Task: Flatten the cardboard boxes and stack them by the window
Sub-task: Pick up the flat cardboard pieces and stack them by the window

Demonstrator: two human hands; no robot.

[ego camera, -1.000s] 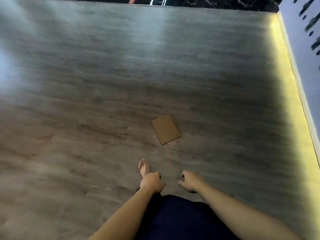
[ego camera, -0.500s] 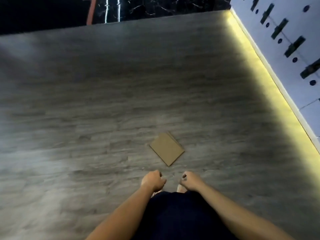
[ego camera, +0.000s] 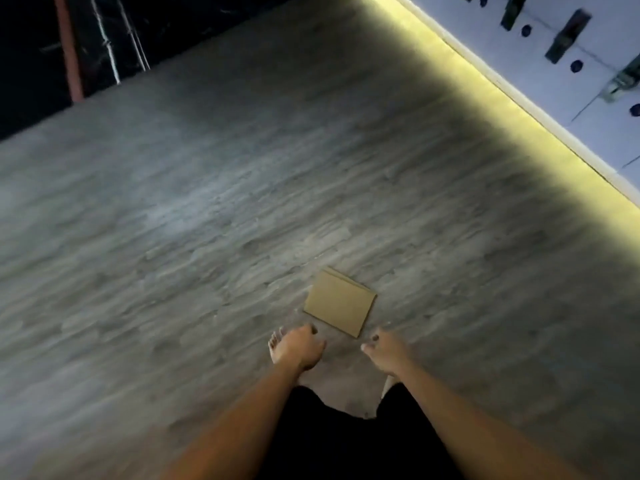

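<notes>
Grey wood-grain floor (ego camera: 207, 237) fills the head view, blurred by camera motion; a yellow light strip (ego camera: 519, 109) runs along the foot of a pale wall panel (ego camera: 571, 81) at 2 o'clock, and a dark marbled wall (ego camera: 104, 39) closes the scene at 11 o'clock.

Flattened cardboard box (ego camera: 339, 301): lies flat on the floor just below centre, a tan rectangle with a second layer's edge showing along its far side. Its long axis runs roughly from 10 o'clock to 4 o'clock. No window can be identified, so whether this is the stacking spot cannot be told.

Key relation: the cardboard sits at 12 o'clock from the gap between the two hands, near them but apart from both. Its near corner points toward the right hand (ego camera: 386, 351), which looks marginally the closer; from the left hand (ego camera: 298, 348) the sheet lies at about 1 o'clock.

Hands: both are extended forward, backs up, well separated from each other. Fingers of each are loosely curled and hold nothing; neither touches the cardboard or the floor. A bare foot (ego camera: 277, 348) shows just beside and beneath the left hand; dark shorts (ego camera: 346, 438) occupy the bottom edge.

Judgement: the sheet appears already flattened, and a reach down and forward would bring either hand to it.
</notes>
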